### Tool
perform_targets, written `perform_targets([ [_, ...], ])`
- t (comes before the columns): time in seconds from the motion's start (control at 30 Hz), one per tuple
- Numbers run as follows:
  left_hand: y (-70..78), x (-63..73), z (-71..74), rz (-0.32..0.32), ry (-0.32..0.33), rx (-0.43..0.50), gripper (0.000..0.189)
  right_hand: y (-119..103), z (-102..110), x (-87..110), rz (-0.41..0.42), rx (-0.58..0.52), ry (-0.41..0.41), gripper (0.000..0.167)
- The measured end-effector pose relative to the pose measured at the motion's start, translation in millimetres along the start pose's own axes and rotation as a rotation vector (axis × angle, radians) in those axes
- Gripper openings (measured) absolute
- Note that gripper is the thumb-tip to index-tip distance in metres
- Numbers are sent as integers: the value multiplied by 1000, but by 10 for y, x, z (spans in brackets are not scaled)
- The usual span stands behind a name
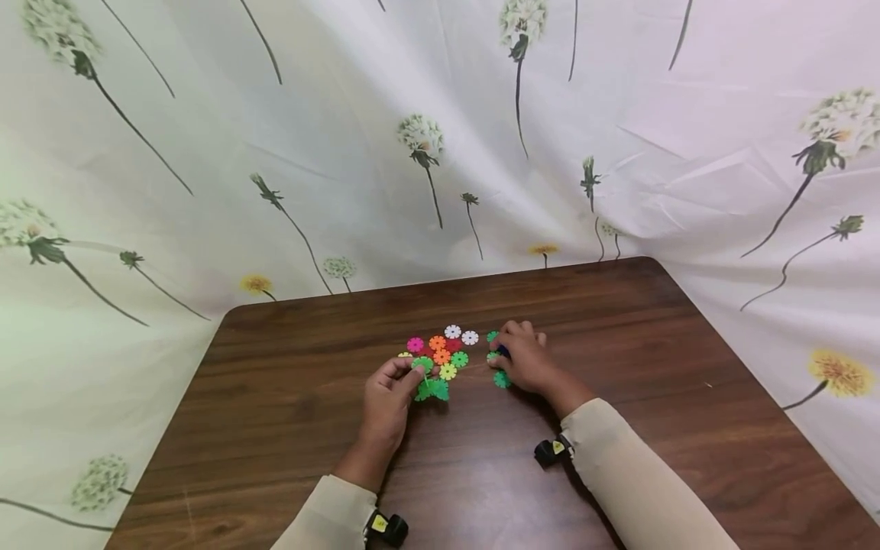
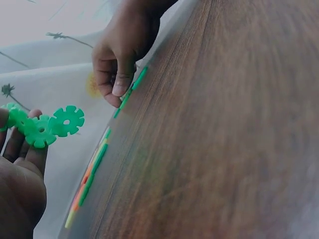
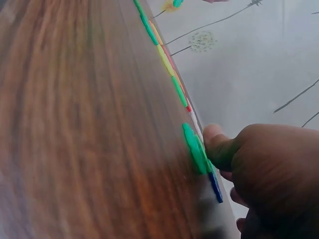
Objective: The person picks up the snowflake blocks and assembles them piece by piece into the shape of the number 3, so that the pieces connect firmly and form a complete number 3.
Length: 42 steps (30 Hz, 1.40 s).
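Note:
Several joined green notched plastic discs (image 2: pixel 41 132) are held in my left hand (image 1: pixel 386 397), pinched between thumb and fingers above the table. In the left wrist view the chain of discs stands out past the fingertips. My right hand (image 1: pixel 525 357) is lowered over a small group of discs on the right, its fingers bent. The fingertips touch a green disc (image 1: pixel 492 357); whether they pinch it is hidden. A dark blue disc (image 3: pixel 215 187) lies partly under that hand, with another green disc (image 1: pixel 502 379) just in front.
Between the hands lies a cluster of loose discs, including white (image 1: pixel 452 331), orange (image 1: pixel 441 357), pink (image 1: pixel 415 344), yellow (image 1: pixel 448 371) and green (image 1: pixel 460 359) ones. The brown wooden table (image 1: pixel 289 458) ends at a white flower-printed cloth (image 1: pixel 330 153) behind.

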State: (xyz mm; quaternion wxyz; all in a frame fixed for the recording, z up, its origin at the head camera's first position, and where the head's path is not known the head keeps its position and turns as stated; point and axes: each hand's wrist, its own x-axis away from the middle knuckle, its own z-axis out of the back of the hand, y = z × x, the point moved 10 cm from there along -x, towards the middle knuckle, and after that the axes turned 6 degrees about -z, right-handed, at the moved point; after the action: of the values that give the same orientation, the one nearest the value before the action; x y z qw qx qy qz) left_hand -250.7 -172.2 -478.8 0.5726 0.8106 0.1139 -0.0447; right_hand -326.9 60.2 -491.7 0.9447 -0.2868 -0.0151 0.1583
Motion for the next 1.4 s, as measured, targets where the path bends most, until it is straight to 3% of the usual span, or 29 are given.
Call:
perform_targets([
  [0.37,37,35,-6,26,17,-21,5,-93,25,48,-28,75,-32,14],
  [0.67,17,13,10,23,17,-32,7,-213,1,54,13,127,-53,11],
  [0.77,25,6,5,11,9,-33,6,-238,9,58,23,142,-39,17],
  [0.97,14,0,14,12,10,-31,5,-190,25,44,-23,143,-10,18],
  [1.4,19,7,21,33,22,-38,8,-178,-36,26,-35,132,-70,21],
])
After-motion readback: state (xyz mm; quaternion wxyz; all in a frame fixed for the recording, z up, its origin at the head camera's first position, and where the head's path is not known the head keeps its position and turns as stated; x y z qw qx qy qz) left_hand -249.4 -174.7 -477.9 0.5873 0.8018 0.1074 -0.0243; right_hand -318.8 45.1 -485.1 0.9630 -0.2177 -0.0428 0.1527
